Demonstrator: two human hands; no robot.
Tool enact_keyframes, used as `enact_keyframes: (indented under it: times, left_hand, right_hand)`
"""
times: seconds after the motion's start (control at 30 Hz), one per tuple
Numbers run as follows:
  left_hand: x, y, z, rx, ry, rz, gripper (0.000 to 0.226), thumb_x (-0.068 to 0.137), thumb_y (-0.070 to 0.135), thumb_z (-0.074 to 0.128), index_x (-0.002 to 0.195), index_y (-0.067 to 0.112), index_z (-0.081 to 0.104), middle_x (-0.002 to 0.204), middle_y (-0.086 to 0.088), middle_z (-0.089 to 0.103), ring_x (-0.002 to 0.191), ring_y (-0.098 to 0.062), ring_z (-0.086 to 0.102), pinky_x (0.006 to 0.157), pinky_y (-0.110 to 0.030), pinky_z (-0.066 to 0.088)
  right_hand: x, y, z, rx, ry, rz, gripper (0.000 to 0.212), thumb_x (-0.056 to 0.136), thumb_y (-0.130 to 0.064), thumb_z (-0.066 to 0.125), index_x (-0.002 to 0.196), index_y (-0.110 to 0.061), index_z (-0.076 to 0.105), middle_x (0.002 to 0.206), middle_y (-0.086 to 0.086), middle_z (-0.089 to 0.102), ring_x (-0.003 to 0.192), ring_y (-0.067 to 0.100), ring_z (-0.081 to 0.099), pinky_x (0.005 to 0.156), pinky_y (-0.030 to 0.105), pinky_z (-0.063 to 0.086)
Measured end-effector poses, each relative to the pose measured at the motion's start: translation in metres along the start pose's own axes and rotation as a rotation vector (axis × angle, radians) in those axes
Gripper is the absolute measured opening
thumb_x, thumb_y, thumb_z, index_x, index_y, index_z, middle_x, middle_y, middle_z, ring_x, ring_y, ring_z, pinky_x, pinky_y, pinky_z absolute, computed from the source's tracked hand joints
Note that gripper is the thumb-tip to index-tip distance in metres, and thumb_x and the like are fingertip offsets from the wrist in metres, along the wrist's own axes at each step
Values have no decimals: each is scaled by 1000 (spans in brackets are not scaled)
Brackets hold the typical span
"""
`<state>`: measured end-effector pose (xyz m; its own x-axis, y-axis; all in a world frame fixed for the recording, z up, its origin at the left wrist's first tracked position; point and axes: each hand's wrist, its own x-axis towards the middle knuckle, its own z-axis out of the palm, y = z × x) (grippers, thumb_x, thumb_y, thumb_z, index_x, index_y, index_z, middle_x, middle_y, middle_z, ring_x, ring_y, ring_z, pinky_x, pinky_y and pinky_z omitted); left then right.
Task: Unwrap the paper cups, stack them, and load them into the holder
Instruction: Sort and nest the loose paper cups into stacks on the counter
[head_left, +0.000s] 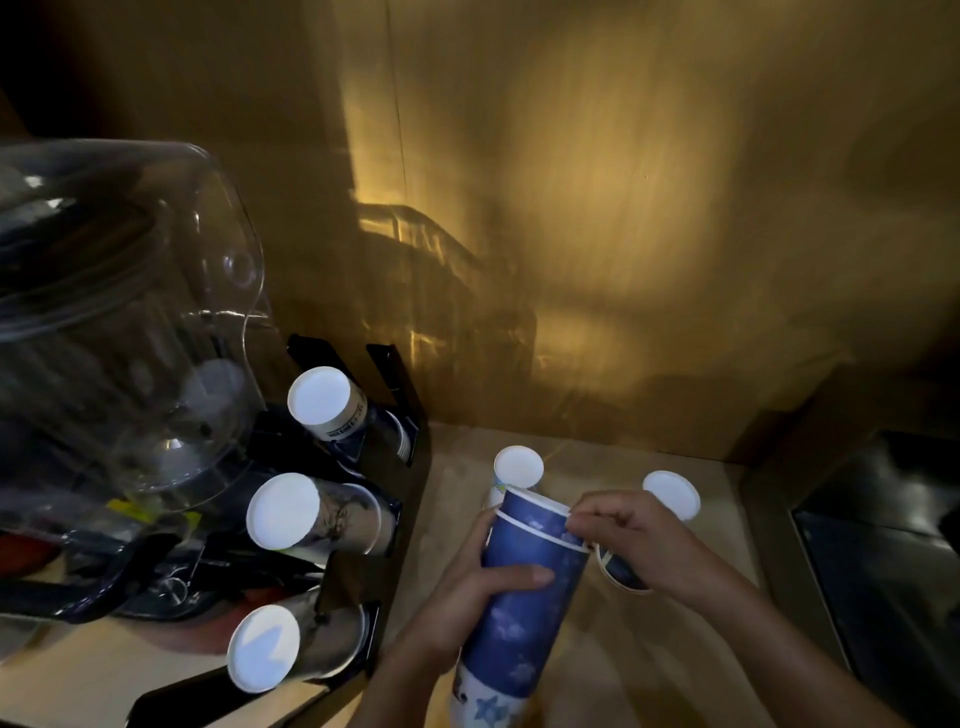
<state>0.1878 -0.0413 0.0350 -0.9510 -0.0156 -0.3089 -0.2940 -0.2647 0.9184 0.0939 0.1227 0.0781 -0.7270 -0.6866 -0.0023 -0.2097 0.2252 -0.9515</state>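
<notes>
My left hand grips a tall stack of blue paper cups, tilted with its open end pointing up and away. My right hand pinches the rim of the topmost cup at the stack's upper end. Two more cups stand upside down on the counter behind, one just beyond the stack and one to the right. A further cup lies partly hidden under my right hand. At the left, the black cup holder carries three rows of cups, their white bottoms facing me.
A clear plastic dispenser dome rises at far left over the holder. A wooden wall closes the back. A dark sink or tray lies at the right edge of the tan counter.
</notes>
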Motion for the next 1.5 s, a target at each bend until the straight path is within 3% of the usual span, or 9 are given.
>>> enact_keyframes:
  times: [0.2, 0.47, 0.7, 0.83, 0.97, 1.07, 1.2, 1.33, 1.5]
  left_hand:
    - [-10, -11, -9, -498, -167, -313, 81, 35, 32, 94, 102, -5, 70, 97, -29, 64, 78, -39, 64, 77, -44, 53]
    - [-19, -11, -16, -588, -296, -312, 79, 46, 40, 91, 110, 0, 68, 99, -28, 66, 79, -40, 67, 70, -40, 57]
    - [-9, -13, 8, 327, 246, 69, 68, 61, 27, 87, 113, 33, 43, 107, 13, 59, 84, 3, 66, 62, -9, 52]
    - [-9, -14, 14, 756, 431, 190, 92, 53, 49, 83, 131, 30, 37, 121, 8, 54, 105, -12, 57, 87, -33, 52]
    - [-7, -15, 17, 995, 464, 143, 96, 58, 60, 76, 137, 28, 32, 128, 6, 51, 111, -14, 52, 92, -31, 47]
    - [-5, -16, 16, 869, 350, 125, 83, 61, 57, 76, 130, 33, 37, 117, 12, 53, 98, 0, 56, 80, -19, 48]
    - [-2, -7, 10, 267, 179, -13, 38, 83, 37, 65, 117, 25, 54, 97, 7, 62, 70, 12, 66, 53, -6, 48]
    - [-2, -3, -7, 11, 69, -9, 27, 90, 16, 59, 114, 27, 62, 94, 9, 77, 87, -8, 72, 69, -23, 58]
    - [0, 0, 10, 306, -99, 230, 76, 66, 33, 83, 132, 39, 47, 140, 19, 50, 128, 0, 47, 104, -22, 44]
  right_hand:
    - [0, -9, -12, 52, 22, 16, 29, 85, -8, 56, 63, -23, 68, 61, -15, 70, 60, -5, 59, 60, 7, 43]
    - [5, -7, -2, 60, 3, -20, 30, 82, -10, 60, 59, -26, 70, 59, -15, 69, 57, -6, 58, 56, 6, 41]
    - [6, 12, 19, -43, 1, -24, 26, 74, -35, 67, 59, -14, 66, 53, -8, 59, 54, 2, 47, 52, 18, 37]
    - [3, 17, 25, -45, 22, 20, 21, 82, -25, 64, 62, -21, 69, 57, -15, 66, 56, -2, 53, 54, 12, 40]
    - [-1, 18, 25, -68, 45, 72, 24, 84, -26, 62, 61, -28, 67, 58, -20, 66, 58, -4, 54, 56, 13, 40]
    - [-5, 18, 26, -82, 97, 91, 24, 85, -24, 60, 62, -28, 63, 57, -15, 63, 57, -3, 52, 55, 12, 38]
    - [-8, 20, 21, -7, 370, 199, 25, 91, -21, 51, 67, -21, 58, 66, -6, 58, 62, 6, 52, 54, 15, 39]
    - [-15, 19, 8, 399, 516, 365, 23, 93, -20, 46, 88, -9, 66, 81, 7, 65, 76, 21, 60, 64, 31, 46]
    - [-27, 18, 1, 759, 410, 351, 21, 93, -13, 44, 83, -2, 60, 80, 15, 60, 68, 19, 61, 62, 30, 51]
